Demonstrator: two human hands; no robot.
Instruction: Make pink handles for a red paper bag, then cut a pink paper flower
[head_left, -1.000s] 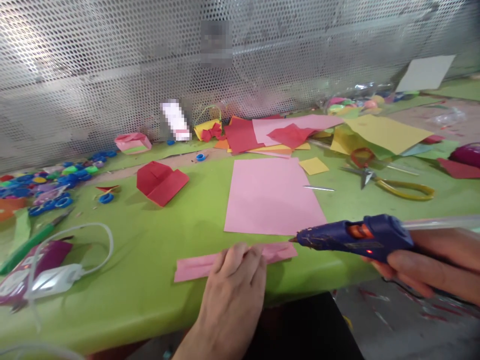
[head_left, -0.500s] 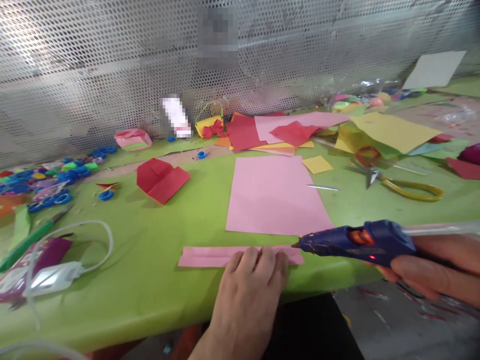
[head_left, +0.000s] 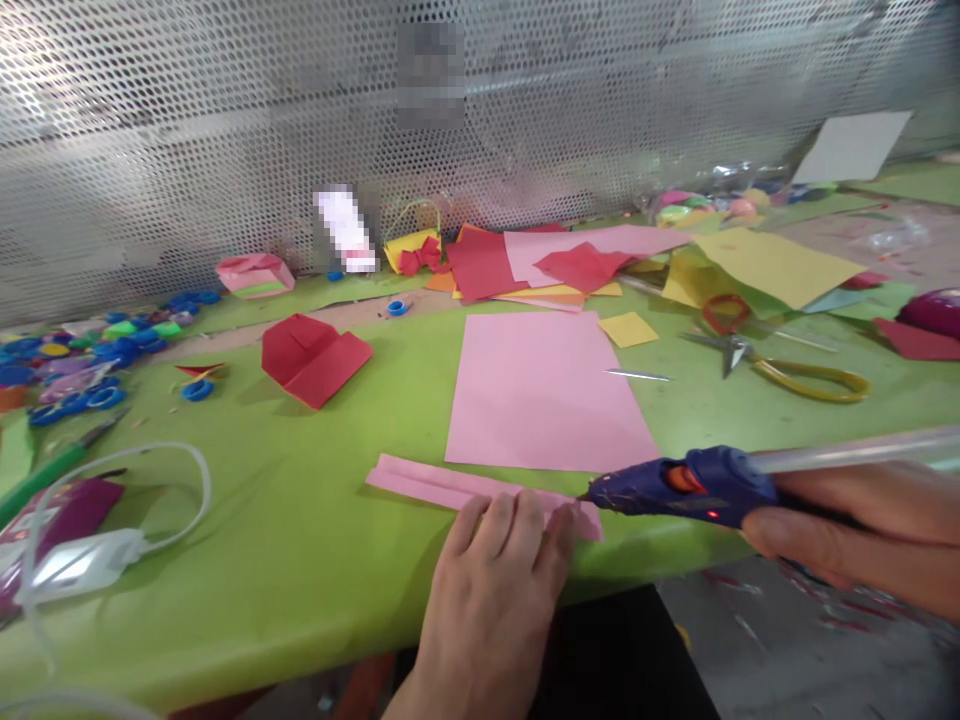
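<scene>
A folded pink paper strip (head_left: 420, 482) lies slantwise near the front edge of the table. My left hand (head_left: 495, 585) presses down on its right part with bent fingers held close together, covering some of the strip. In my right hand (head_left: 847, 530) is a dark blue hot glue gun (head_left: 686, 488) with a clear glue stick out of its back and a small red light lit. Its nozzle tip is at the strip's right part, just beside my left fingers. Behind the strip, a pink paper sheet (head_left: 547, 390) lies flat.
Scissors (head_left: 795, 375), a metal rod (head_left: 637, 375) and a yellow paper square (head_left: 628, 329) lie to the right. On the left are a folded red paper piece (head_left: 315, 360), a white cable (head_left: 206, 480) and a green-handled tool (head_left: 45, 482). Coloured paper (head_left: 480, 265) is stacked behind.
The strip has turned, its left end now farther from me and its right end nearer. The glue gun has shifted slightly left in view. My left hand stays on the strip.
</scene>
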